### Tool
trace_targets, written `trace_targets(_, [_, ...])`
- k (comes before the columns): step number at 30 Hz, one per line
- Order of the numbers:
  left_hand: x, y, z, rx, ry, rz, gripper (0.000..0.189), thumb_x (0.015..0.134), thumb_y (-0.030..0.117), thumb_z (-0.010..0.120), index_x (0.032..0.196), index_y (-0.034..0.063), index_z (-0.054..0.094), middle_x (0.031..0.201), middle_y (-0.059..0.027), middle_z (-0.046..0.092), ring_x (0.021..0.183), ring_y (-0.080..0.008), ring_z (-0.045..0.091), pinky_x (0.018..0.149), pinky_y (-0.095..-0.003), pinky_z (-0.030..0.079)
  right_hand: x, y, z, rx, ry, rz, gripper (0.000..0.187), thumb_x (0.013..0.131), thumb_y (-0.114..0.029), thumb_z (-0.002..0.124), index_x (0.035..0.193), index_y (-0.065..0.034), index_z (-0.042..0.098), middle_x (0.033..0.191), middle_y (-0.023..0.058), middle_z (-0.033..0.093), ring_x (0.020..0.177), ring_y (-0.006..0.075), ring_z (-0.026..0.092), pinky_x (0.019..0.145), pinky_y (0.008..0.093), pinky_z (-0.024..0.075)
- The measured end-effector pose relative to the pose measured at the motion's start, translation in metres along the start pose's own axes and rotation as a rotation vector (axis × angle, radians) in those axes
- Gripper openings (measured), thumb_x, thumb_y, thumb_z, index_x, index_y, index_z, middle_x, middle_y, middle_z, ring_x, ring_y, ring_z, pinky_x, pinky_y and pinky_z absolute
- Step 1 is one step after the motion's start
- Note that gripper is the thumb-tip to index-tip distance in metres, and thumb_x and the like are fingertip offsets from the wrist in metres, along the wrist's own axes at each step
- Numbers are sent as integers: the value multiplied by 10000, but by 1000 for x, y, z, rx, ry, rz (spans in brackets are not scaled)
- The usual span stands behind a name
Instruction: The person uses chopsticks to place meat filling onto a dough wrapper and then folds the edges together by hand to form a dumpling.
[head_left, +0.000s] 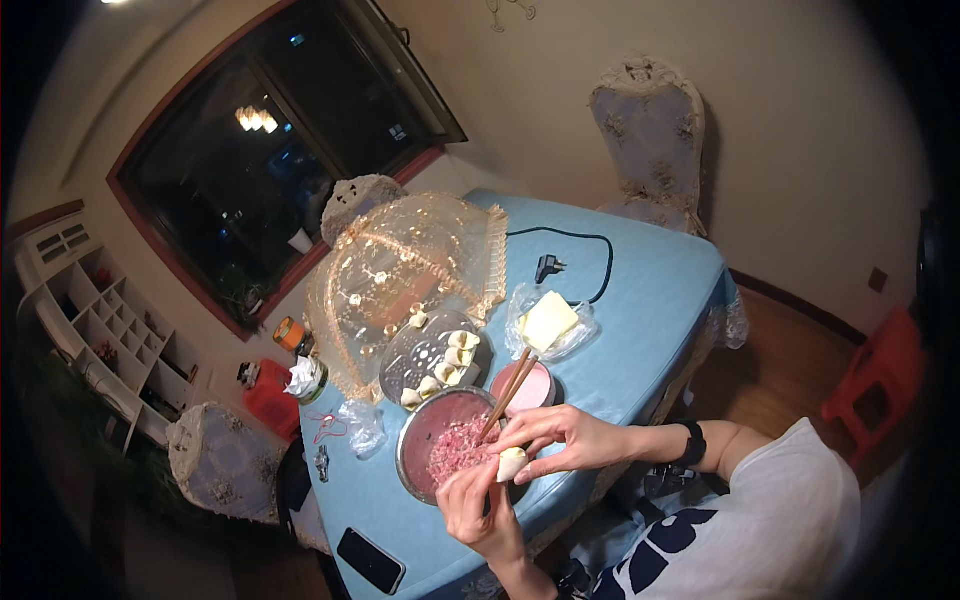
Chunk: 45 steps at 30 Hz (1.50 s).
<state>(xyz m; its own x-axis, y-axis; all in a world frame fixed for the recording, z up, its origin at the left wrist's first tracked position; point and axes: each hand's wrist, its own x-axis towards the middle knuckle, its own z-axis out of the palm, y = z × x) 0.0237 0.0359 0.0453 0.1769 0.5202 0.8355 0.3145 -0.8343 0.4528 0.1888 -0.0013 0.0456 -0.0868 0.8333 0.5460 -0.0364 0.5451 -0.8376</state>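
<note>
A pale folded wonton is held between my two hands, above the near rim of a metal bowl. My left hand grips it from below with bent fingers. From the other side, my right hand has its thumb and fingers around the dough. Raw minced meat fills part of the bowl, and wooden chopsticks lean in it, tips in the meat. Several folded wontons sit on a perforated metal tray behind the bowl. A pink bowl stands beside it, partly behind the chopsticks.
Square dough wrappers lie on a plastic bag. A black plug with its cord, a mesh food cover, a phone, a watch and a crumpled plastic bag rest on the blue tablecloth.
</note>
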Motion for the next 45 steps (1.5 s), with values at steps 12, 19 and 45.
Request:
trace_targets(12, [-21, -9, 10, -167, 189, -43, 667, 801, 129, 733, 1345, -40, 386, 1105, -147, 642, 1029, -285, 584, 956, -408, 395, -16, -3, -24, 253, 334, -2, 362, 819, -4, 699, 1138, -35, 530, 1070, 72, 620, 1014, 163, 622, 904, 310, 520])
trace_targets(19, [-32, -46, -31, 79, 636, -333, 513, 951, 152, 523, 1368, -78, 330, 1155, -234, 553, 971, -317, 589, 840, -392, 489, 45, -15, -95, 514, 598, -10, 343, 921, -130, 591, 1216, 0, 473, 1054, 121, 609, 958, 220, 639, 885, 307, 533])
trace_targets(45, [-67, -103, -25, -99, 612, -570, 458, 932, 117, 507, 1340, -45, 377, 1158, -185, 543, 995, -274, 548, 836, -370, 441, 202, 189, -153, -686, 105, 203, 408, 748, -185, 703, 1138, -75, 656, 1018, 135, 686, 966, 226, 647, 846, 341, 506])
